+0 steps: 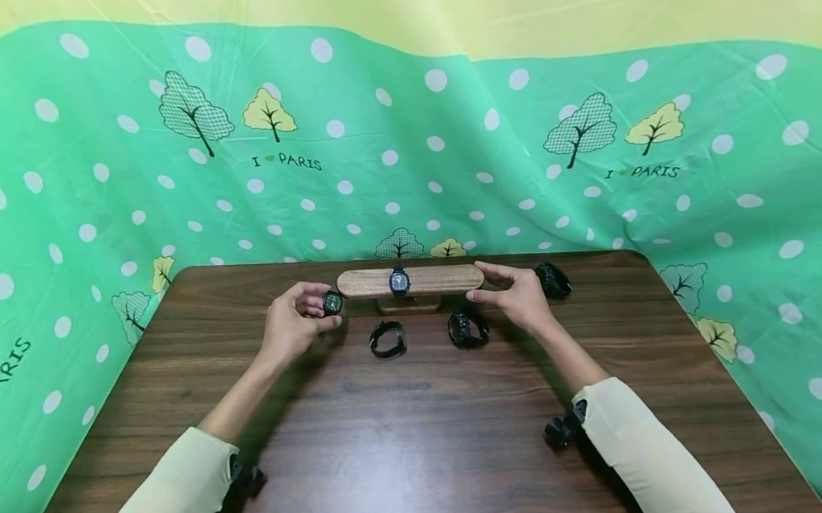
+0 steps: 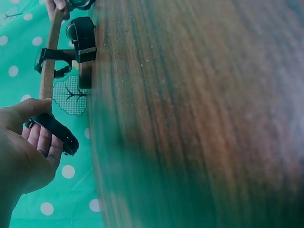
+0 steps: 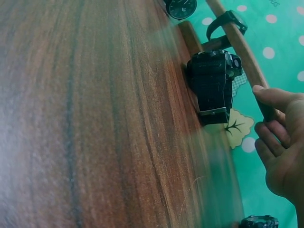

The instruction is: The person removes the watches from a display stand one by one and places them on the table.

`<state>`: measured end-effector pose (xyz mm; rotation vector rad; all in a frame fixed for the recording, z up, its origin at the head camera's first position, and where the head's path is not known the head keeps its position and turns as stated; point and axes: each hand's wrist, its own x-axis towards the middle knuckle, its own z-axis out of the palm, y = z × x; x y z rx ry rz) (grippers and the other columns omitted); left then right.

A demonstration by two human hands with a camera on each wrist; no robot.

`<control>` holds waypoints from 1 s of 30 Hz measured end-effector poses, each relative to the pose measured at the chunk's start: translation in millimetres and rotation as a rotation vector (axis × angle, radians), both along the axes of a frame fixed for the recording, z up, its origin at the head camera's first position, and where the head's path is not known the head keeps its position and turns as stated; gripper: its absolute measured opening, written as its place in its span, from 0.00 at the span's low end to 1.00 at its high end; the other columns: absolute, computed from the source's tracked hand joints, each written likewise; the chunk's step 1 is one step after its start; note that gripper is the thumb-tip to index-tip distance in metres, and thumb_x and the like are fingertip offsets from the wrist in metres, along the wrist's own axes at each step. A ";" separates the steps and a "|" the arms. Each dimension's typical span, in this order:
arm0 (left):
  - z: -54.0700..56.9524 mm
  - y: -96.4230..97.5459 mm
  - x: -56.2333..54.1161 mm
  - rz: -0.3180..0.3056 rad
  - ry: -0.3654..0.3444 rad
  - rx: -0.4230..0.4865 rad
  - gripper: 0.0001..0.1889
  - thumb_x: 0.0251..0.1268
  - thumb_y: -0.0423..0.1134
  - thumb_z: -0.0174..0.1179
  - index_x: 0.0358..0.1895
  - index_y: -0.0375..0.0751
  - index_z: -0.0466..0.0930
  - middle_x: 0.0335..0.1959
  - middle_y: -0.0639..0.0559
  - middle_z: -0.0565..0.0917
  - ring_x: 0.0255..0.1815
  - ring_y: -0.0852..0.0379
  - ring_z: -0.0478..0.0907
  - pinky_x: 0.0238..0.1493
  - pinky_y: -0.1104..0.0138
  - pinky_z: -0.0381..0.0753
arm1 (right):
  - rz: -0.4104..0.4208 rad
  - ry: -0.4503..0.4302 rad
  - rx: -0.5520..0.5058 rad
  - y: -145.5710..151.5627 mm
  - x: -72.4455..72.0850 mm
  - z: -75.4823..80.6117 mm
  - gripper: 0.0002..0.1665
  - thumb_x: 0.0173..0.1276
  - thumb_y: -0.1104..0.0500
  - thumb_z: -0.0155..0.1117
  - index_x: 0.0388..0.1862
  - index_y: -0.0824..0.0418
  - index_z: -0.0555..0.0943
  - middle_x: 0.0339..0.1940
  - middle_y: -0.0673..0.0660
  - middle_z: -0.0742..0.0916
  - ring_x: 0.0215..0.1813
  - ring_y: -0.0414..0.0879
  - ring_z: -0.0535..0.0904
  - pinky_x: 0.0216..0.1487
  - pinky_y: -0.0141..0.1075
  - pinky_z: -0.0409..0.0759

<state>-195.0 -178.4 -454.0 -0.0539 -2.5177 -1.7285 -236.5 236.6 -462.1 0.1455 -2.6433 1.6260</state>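
At the left end of a wooden watch stand (image 1: 445, 279), my left hand (image 1: 287, 324) holds a black wristwatch (image 1: 332, 302) with its round dial facing up. In the left wrist view, the strap of this watch (image 2: 58, 130) hangs curved across the fingers, and the thumb is right at the bar's end. My right hand (image 1: 520, 298) pinches the other end of the bar between thumb and fingers. Around the bar's middle sits a second watch (image 1: 399, 281) with a squarish dark face and a black strap.
In front of the stand, a black watch (image 1: 387, 340) lies on its side beside a bulkier black watch (image 1: 468, 329). Another dark watch (image 1: 554, 281) rests beyond my right hand. The brown wooden table (image 1: 425, 440) ends at a green dotted cloth (image 1: 386, 129).
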 end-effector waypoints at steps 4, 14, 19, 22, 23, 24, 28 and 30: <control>-0.4 0.9 4.4 -0.006 0.004 -0.017 0.30 0.56 0.26 0.85 0.63 0.37 0.87 0.46 0.39 0.91 0.40 0.61 0.86 0.44 0.77 0.87 | 0.001 0.003 0.001 0.1 0.8 -0.5 0.39 0.68 0.53 0.88 0.77 0.54 0.85 0.70 0.61 0.92 0.74 0.58 0.88 0.54 0.19 0.82; 5.0 9.9 16.4 -0.050 0.005 -0.012 0.30 0.54 0.26 0.85 0.62 0.37 0.87 0.43 0.41 0.91 0.41 0.56 0.86 0.44 0.76 0.87 | 0.005 0.011 0.007 0.2 -0.4 0.9 0.39 0.68 0.52 0.88 0.77 0.53 0.85 0.71 0.60 0.91 0.74 0.57 0.88 0.62 0.27 0.87; 9.0 17.5 21.2 -0.066 0.006 -0.007 0.30 0.53 0.25 0.85 0.62 0.37 0.87 0.42 0.42 0.91 0.40 0.57 0.85 0.44 0.76 0.87 | 0.002 0.003 0.008 0.5 -1.8 1.2 0.40 0.68 0.52 0.88 0.78 0.55 0.85 0.72 0.60 0.91 0.75 0.56 0.87 0.68 0.36 0.89; 9.9 21.9 23.3 -0.069 0.011 0.004 0.30 0.52 0.24 0.85 0.61 0.38 0.87 0.40 0.43 0.90 0.39 0.57 0.84 0.43 0.76 0.86 | 0.003 0.000 0.007 0.7 -2.1 0.9 0.41 0.68 0.53 0.88 0.78 0.57 0.84 0.73 0.60 0.90 0.76 0.56 0.87 0.70 0.41 0.89; 10.2 23.4 24.2 -0.072 0.011 0.013 0.30 0.52 0.24 0.84 0.61 0.38 0.87 0.40 0.44 0.90 0.39 0.57 0.84 0.43 0.76 0.86 | 0.003 0.000 0.008 0.7 -2.1 0.7 0.41 0.68 0.53 0.88 0.78 0.57 0.84 0.73 0.60 0.90 0.76 0.56 0.87 0.71 0.42 0.89; 10.2 24.9 25.0 -0.077 0.014 0.016 0.30 0.52 0.24 0.84 0.61 0.38 0.87 0.40 0.44 0.90 0.38 0.58 0.84 0.43 0.76 0.86 | 0.002 0.000 0.009 0.8 -2.1 0.5 0.41 0.68 0.53 0.88 0.78 0.57 0.84 0.73 0.60 0.90 0.76 0.56 0.87 0.71 0.41 0.89; 9.0 31.0 29.2 -0.097 0.021 0.035 0.29 0.53 0.23 0.83 0.60 0.37 0.87 0.39 0.44 0.90 0.38 0.59 0.84 0.42 0.75 0.85 | 0.002 0.002 0.005 1.1 -1.4 -0.6 0.41 0.68 0.53 0.88 0.78 0.57 0.84 0.72 0.61 0.91 0.75 0.57 0.87 0.65 0.31 0.88; 8.1 34.1 31.2 -0.105 0.023 0.043 0.29 0.52 0.23 0.83 0.60 0.37 0.87 0.39 0.44 0.90 0.38 0.59 0.84 0.42 0.75 0.86 | 0.004 0.004 0.000 1.3 -1.0 -1.3 0.41 0.68 0.53 0.89 0.78 0.57 0.84 0.71 0.61 0.91 0.75 0.58 0.88 0.60 0.24 0.86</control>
